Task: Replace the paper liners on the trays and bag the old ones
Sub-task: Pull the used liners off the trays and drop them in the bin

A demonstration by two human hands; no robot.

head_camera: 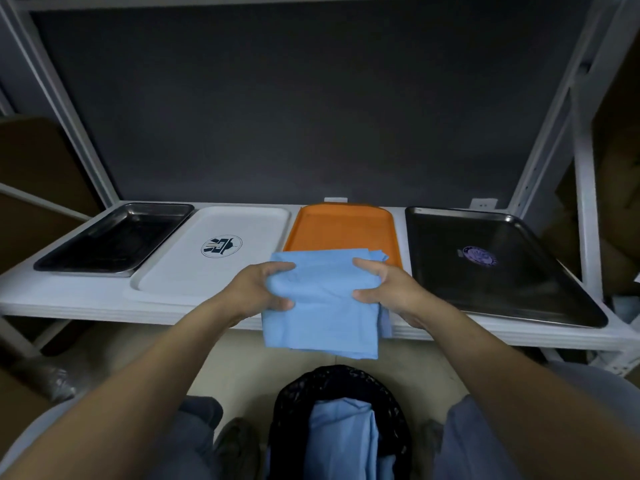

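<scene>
A folded blue paper liner (pixel 323 306) hangs in front of the shelf edge, over the near end of the orange tray (pixel 341 225). My left hand (pixel 254 289) grips its left edge and my right hand (pixel 386 285) grips its right edge. Four bare trays stand in a row on the white shelf (pixel 69 299): a small steel tray (pixel 114 237), a white tray (pixel 214 251) with a logo, the orange one, and a large dark steel tray (pixel 498 265). Below, between my knees, a black bag (pixel 341 386) holds blue liner paper (pixel 343 438).
White metal shelf posts (pixel 585 188) rise on both sides, with a dark back panel behind the trays. Cardboard boxes (pixel 38 168) sit to the left and right of the rack. A grey wrapped bundle (pixel 45 379) lies on the floor at lower left.
</scene>
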